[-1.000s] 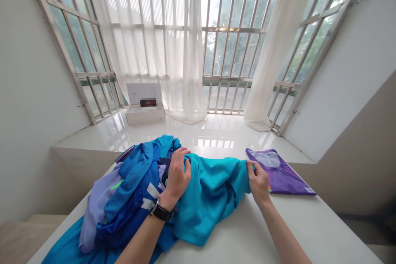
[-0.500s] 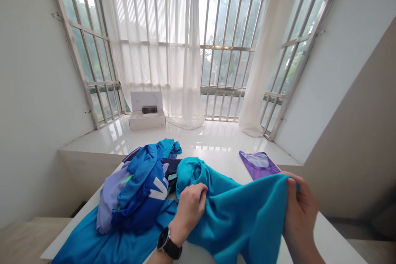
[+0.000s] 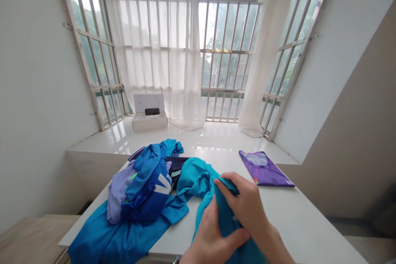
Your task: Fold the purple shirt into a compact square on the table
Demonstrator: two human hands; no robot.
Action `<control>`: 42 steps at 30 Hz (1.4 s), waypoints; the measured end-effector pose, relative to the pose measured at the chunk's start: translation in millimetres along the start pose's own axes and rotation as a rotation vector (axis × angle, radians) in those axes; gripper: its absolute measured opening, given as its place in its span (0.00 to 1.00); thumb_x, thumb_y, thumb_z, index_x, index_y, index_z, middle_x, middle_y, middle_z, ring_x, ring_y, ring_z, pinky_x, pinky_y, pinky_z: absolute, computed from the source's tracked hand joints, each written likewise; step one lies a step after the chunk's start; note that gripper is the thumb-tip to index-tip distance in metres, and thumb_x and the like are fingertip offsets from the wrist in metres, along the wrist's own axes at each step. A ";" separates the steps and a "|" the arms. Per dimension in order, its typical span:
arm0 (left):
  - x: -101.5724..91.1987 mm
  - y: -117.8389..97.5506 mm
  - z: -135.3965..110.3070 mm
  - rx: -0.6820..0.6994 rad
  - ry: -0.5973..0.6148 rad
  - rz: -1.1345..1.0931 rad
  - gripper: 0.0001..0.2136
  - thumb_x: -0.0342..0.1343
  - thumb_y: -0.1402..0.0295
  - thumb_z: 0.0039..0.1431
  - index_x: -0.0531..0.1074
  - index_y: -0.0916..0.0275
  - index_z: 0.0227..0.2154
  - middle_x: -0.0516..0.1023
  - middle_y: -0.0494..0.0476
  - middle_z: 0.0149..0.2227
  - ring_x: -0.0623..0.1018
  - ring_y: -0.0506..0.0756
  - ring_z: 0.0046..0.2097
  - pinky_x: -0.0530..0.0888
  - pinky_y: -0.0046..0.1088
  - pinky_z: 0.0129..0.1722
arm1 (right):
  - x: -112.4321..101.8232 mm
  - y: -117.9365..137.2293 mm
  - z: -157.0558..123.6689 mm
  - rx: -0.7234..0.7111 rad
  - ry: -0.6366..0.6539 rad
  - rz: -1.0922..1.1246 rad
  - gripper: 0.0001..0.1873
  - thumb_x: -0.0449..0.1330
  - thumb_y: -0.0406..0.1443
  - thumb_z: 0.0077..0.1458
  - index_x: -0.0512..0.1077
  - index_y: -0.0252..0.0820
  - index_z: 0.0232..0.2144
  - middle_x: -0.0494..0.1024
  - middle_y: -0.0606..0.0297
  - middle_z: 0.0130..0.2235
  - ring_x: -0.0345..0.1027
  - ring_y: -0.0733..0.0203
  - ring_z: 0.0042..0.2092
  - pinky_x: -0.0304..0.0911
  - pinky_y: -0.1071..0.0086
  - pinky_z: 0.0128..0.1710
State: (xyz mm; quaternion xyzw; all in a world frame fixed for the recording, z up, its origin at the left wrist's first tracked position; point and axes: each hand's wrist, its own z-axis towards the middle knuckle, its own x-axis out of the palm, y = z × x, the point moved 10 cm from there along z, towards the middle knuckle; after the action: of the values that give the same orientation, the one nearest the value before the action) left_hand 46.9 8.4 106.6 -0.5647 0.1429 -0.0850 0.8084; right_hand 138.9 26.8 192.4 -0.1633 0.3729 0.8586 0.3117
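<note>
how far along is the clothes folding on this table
Done: one purple shirt lies folded flat on the white table. In hand: the left hand and right hand both grip a teal shirt, bunched together near the table's front edge. Left: a heap of blue and lilac clothes lies unfolded on the left, so most of the work remains.

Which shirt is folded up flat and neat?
The purple shirt, lying alone on the table's right side. The others sit crumpled in the pile or bunched in the hands.
</note>
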 end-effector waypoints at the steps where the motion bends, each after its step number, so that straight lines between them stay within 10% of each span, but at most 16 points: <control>1: -8.7 3.7 -0.3 0.003 -0.051 0.027 0.23 0.60 0.64 0.58 0.68 0.60 0.56 0.77 0.62 0.52 0.76 0.64 0.52 0.72 0.40 0.53 | 1.6 1.2 1.2 0.002 0.024 0.003 0.11 0.61 0.46 0.60 0.76 0.46 0.33 0.82 0.66 0.32 0.76 0.58 0.33 0.69 0.68 0.35; 6: -48.9 28.6 -7.0 -0.044 -0.208 0.149 0.13 0.51 0.72 0.61 0.72 0.60 0.48 0.79 0.60 0.46 0.78 0.59 0.46 0.73 0.35 0.49 | -5.9 3.6 8.5 0.027 0.042 0.048 0.11 0.62 0.47 0.58 0.75 0.47 0.31 0.82 0.67 0.32 0.76 0.58 0.33 0.69 0.68 0.34; 16: -57.4 40.9 -24.3 -0.093 -0.233 0.205 0.14 0.45 0.62 0.68 0.70 0.58 0.50 0.78 0.59 0.41 0.77 0.58 0.41 0.72 0.33 0.44 | -10.9 -7.1 9.1 0.086 0.098 0.065 0.15 0.60 0.49 0.59 0.76 0.47 0.29 0.81 0.68 0.29 0.74 0.61 0.30 0.66 0.70 0.32; 23: -83.5 8.3 -16.1 -0.037 -0.066 0.342 0.15 0.60 0.64 0.59 0.73 0.55 0.49 0.80 0.56 0.42 0.77 0.59 0.43 0.72 0.29 0.44 | -13.0 -34.0 4.2 0.091 0.305 -0.072 0.17 0.66 0.53 0.50 0.78 0.49 0.35 0.82 0.66 0.34 0.75 0.56 0.35 0.68 0.68 0.35; 27: -126.0 4.4 -13.6 -0.046 -0.247 0.361 0.10 0.53 0.59 0.65 0.77 0.57 0.40 0.79 0.53 0.31 0.77 0.57 0.34 0.72 0.28 0.36 | -6.5 -36.5 -5.4 0.058 0.445 -0.127 0.18 0.69 0.49 0.46 0.78 0.51 0.39 0.82 0.66 0.38 0.75 0.54 0.37 0.69 0.66 0.36; 34: -168.9 8.3 -12.1 -0.069 -0.385 0.413 0.11 0.56 0.57 0.61 0.79 0.56 0.38 0.82 0.53 0.36 0.80 0.60 0.40 0.73 0.30 0.41 | -17.4 -64.5 -0.8 0.121 0.281 -0.146 0.10 0.56 0.42 0.60 0.75 0.47 0.34 0.82 0.64 0.34 0.75 0.53 0.35 0.68 0.63 0.36; 42: -225.9 -49.4 29.5 0.037 -0.467 0.653 0.15 0.54 0.52 0.60 0.78 0.58 0.35 0.81 0.52 0.33 0.77 0.59 0.37 0.72 0.30 0.39 | -10.2 -124.3 -8.7 0.165 0.408 -0.350 0.22 0.52 0.28 0.44 0.79 0.51 0.37 0.84 0.66 0.41 0.77 0.52 0.40 0.66 0.66 0.33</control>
State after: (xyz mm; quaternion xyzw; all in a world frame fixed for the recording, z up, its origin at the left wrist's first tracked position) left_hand -155.7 85.0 192.8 -0.4789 0.1258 0.3044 0.8137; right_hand 228.6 81.7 124.9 -0.3686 0.4627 0.7079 0.3859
